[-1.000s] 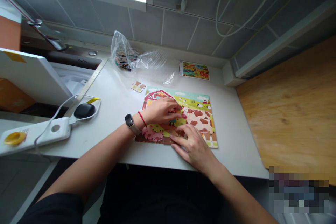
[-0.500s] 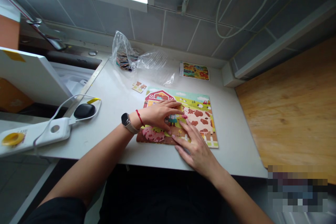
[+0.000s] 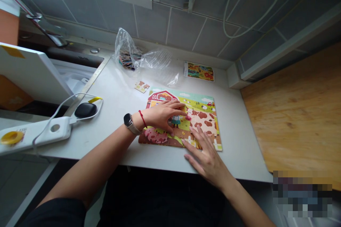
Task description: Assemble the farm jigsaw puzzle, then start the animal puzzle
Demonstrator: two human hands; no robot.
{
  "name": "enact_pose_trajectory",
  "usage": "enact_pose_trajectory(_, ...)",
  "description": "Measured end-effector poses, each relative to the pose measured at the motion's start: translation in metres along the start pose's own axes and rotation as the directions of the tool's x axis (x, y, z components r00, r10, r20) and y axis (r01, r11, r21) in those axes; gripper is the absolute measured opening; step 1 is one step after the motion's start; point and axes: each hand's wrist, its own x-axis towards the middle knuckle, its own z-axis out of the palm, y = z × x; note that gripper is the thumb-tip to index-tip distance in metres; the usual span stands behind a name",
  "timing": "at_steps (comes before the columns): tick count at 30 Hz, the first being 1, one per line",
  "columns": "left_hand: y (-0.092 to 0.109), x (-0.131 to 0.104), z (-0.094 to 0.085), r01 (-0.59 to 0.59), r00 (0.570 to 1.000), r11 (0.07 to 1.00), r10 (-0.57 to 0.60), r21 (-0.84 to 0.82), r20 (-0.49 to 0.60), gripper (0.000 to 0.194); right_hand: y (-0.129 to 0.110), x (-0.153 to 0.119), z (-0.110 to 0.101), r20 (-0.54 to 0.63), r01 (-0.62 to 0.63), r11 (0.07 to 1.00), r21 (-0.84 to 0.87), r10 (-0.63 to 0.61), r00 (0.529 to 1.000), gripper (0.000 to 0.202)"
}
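Observation:
A farm-scene jigsaw puzzle [image 3: 204, 117] lies flat on the white counter, showing a red barn, a spotted cow and a pink pig. My left hand [image 3: 167, 116] rests across its middle, fingers spread, covering part of the barn and a figure in blue. Over the lower right part lies my right hand [image 3: 205, 152], its fingers apart on the surface and gripping nothing. One loose puzzle piece [image 3: 142, 86] with brown patches sits just beyond the puzzle's upper left corner.
A clear plastic bag [image 3: 156, 60] with a stack of pieces stands near the wall, left of a small picture card [image 3: 199, 71]. On the left are a power strip [image 3: 48, 131] with a black plug and a sink [image 3: 77, 60]. A wooden board [image 3: 298, 110] is at right.
My right hand has slid right and slightly down across the puzzle, uncovering more of the cow and the path. My left hand stays in place on the puzzle.

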Motion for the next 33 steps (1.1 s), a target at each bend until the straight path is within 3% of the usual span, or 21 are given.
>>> enact_pose_trajectory(10, -0.003, -0.001, 0.003, 0.007, 1.0, 1.0, -0.007, 0.003, -0.004, 0.085, -0.007, 0.007, 0.002, 0.044, -0.012, 0.999, 0.044, 0.01, 0.999, 0.046)
enact_pose_trajectory(16, -0.008, 0.002, 0.001, -0.034, 0.999, 0.999, 0.035, 0.026, -0.022, 0.079, -0.005, 0.01, 0.009, -0.028, 0.016, 0.995, 0.101, -0.014, 1.0, 0.049)
enact_pose_trajectory(19, -0.009, 0.005, 0.0, -0.048, 0.996, 0.999, 0.05, 0.022, -0.08, 0.068, -0.002, 0.009, 0.008, -0.093, 0.022, 0.991, 0.129, -0.01, 0.996, 0.047)
enact_pose_trajectory(25, -0.003, 0.006, 0.005, 0.125, 0.963, 0.988, -0.097, 0.096, -0.252, 0.036, -0.001, 0.008, 0.009, -0.185, -0.015, 0.988, 0.152, 0.043, 0.982, 0.033)
enact_pose_trajectory(29, 0.001, -0.005, 0.015, 0.214, 0.931, 0.966, -0.156, 0.147, -0.33, 0.044, 0.001, 0.007, 0.01, -0.261, -0.048, 0.98, 0.193, 0.099, 0.96, 0.028)
enact_pose_trajectory(33, -0.004, -0.029, 0.023, 0.325, 0.888, 0.926, -0.229, 0.193, -0.399, 0.058, 0.004, 0.004, 0.011, -0.36, -0.123, 0.963, 0.241, 0.206, 0.91, 0.025)
